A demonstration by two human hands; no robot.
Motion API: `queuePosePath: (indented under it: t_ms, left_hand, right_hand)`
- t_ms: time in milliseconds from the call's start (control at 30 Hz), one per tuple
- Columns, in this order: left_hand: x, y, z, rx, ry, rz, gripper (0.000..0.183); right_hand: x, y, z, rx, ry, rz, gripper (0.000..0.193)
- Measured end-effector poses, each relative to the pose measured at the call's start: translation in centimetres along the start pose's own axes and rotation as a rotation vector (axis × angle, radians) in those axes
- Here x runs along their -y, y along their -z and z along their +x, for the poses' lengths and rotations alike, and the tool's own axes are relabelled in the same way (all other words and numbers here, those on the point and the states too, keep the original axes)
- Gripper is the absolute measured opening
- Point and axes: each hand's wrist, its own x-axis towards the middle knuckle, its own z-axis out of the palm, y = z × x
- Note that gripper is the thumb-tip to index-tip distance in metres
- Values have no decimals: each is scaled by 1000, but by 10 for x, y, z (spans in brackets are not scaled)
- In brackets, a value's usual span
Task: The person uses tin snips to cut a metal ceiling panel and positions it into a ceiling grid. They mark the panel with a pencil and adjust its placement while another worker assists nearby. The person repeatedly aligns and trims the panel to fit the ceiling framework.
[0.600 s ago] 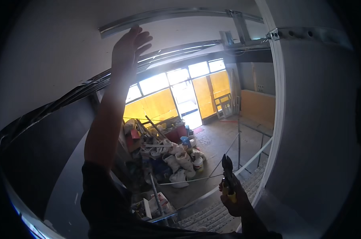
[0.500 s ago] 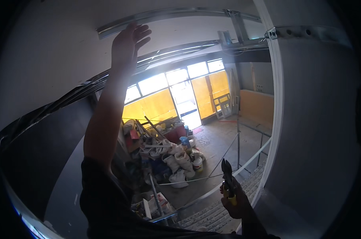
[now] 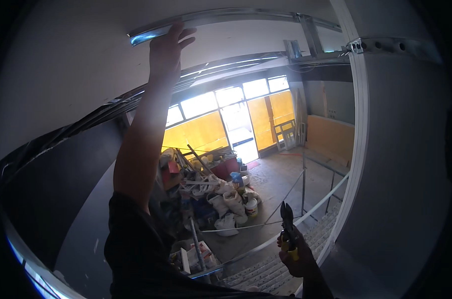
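In the head view, your left hand (image 3: 167, 47) is still pressing open-fingered against the metal ceiling channel (image 3: 211, 17), barely shifted. Below that channel, your right hand (image 3: 297, 254) is gripping tin snips (image 3: 287, 226), holding steady.

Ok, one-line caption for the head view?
Left hand raised to a ceiling metal channel; right hand holds snips.

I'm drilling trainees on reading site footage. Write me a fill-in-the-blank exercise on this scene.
1. The left hand is raised to the metal ____ on the ceiling.
2. The right hand grips snips with ____ handles.
3. The snips' blades point ____.
4. Below, white sacks lie heaped beside a white ____.

Missing words: rail; yellow; up; bucket
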Motion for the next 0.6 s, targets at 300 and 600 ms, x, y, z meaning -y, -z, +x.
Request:
queuePosePath:
  t_ms: [300,600]
  left_hand:
    - [15,-32,-1,-160,13,-19,27]
    - [37,-34,5,-297,-181,-8,24]
  right_hand:
    - [70,24,10,-128,-6,-338,77]
    - [209,27,44,-511,159,-1187,72]
